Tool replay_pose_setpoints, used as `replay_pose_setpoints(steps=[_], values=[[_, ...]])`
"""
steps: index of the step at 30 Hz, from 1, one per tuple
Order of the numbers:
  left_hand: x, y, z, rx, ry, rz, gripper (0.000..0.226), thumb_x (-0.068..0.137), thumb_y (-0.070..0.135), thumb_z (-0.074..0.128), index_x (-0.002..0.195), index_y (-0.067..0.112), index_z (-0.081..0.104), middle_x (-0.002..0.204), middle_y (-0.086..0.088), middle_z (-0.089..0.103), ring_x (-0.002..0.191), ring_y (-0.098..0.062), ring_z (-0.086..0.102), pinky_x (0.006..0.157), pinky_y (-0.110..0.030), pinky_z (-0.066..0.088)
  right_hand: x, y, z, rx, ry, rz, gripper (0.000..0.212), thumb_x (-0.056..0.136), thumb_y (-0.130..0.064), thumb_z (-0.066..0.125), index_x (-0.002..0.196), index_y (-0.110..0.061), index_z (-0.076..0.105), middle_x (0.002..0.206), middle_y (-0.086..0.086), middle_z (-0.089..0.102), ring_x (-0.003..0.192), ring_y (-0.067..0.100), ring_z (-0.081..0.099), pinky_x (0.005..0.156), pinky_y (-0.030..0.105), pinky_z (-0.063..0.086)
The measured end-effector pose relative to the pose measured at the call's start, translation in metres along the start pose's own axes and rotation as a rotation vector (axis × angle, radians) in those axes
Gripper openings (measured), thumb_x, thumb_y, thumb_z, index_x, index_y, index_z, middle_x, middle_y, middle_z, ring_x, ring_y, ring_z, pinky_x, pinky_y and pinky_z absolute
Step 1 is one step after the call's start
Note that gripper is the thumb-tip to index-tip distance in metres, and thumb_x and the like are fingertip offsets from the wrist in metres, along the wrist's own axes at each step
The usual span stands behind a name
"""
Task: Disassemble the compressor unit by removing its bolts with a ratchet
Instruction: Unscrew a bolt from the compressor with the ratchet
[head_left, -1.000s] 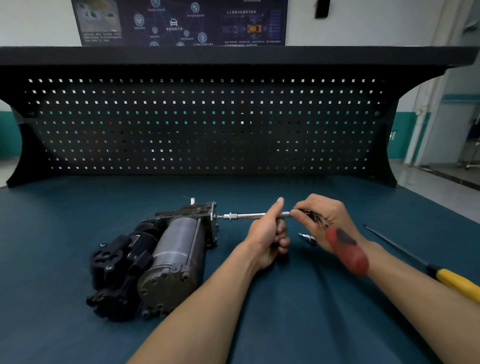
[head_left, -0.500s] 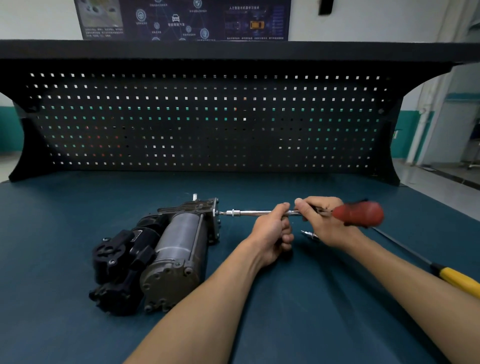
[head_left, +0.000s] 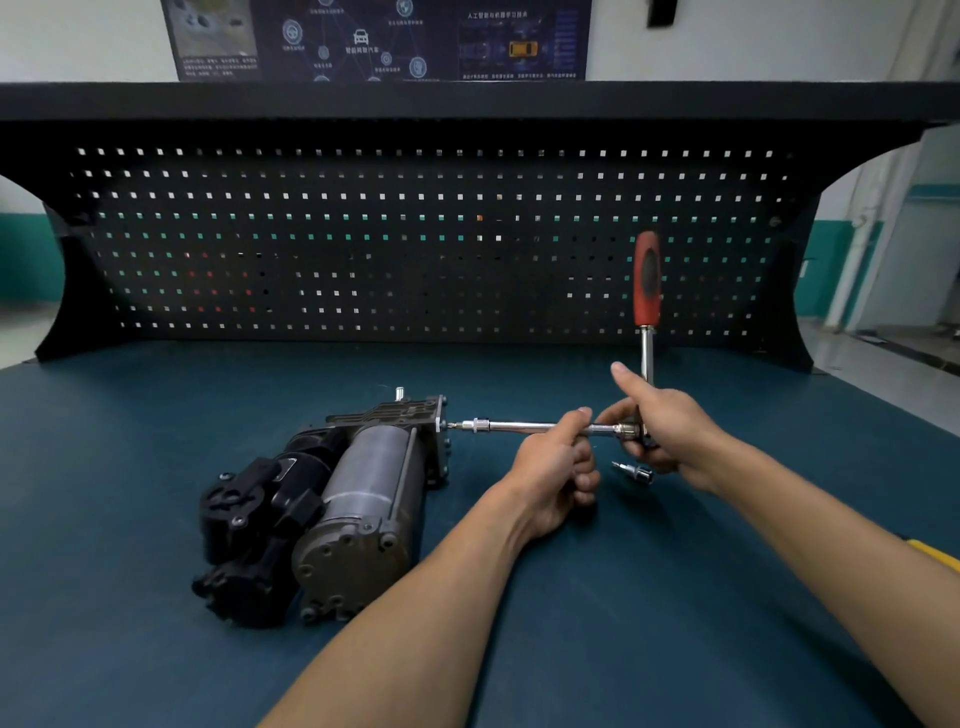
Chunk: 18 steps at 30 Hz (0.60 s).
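Compressor (head_left: 358, 499) lies on its side on the mat (head_left: 156, 441), end plate facing right. Step in hand, as I read it: backing out a bolt in that end plate. Ratchet (head_left: 647, 280) sits right of the compressor, red handle standing straight up, joined to a long extension (head_left: 519, 426) that runs level to the plate. Bit tip touches the plate's upper edge; the bolt itself is too small to make out. Left hand (head_left: 556, 467) curls round the extension midway, steadying it. Right hand (head_left: 662, 431) grips the ratchet at its head, thumb up along the shank. Next move likely: swing the handle through a stroke while the left hand holds the extension square so the bit does not slip; which way loosens cannot be told. Loose socket (head_left: 636, 472) lies on the mat right of the compressor, just under the right hand. A yellow handle (head_left: 930, 558) shows far right of the compressor, mostly hidden by the forearm. Writing: poster (head_left: 374, 36) on the wall behind the compressor, above the pegboard (head_left: 363, 234), has icons, a car graphic and Chinese text, too small to read. No brand or label readable on compressor or ratchet.
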<state>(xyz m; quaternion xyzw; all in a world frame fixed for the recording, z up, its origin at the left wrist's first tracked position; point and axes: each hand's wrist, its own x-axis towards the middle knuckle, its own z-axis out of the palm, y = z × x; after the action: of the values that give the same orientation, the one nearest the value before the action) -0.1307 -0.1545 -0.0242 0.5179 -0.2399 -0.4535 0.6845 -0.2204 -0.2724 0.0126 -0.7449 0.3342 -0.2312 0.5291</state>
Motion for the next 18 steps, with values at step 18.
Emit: replay_pose_setpoints(steps=[18], values=[[-0.0015, 0.0004, 0.0002, 0.000, -0.003, 0.015, 0.062, 0.100, 0.043, 0.051, 0.043, 0.026, 0.034, 0.048, 0.004, 0.021, 0.039, -0.011, 0.028, 0.039, -0.019, 0.022, -0.0014, 0.0045, -0.0077, 0.352, -0.313, 0.243, 0.054, 0.097, -0.066, 0.041, 0.073, -0.018, 0.051, 0.043, -0.002, 0.034, 0.031, 0.009, 0.019, 0.036, 0.018, 0.016]])
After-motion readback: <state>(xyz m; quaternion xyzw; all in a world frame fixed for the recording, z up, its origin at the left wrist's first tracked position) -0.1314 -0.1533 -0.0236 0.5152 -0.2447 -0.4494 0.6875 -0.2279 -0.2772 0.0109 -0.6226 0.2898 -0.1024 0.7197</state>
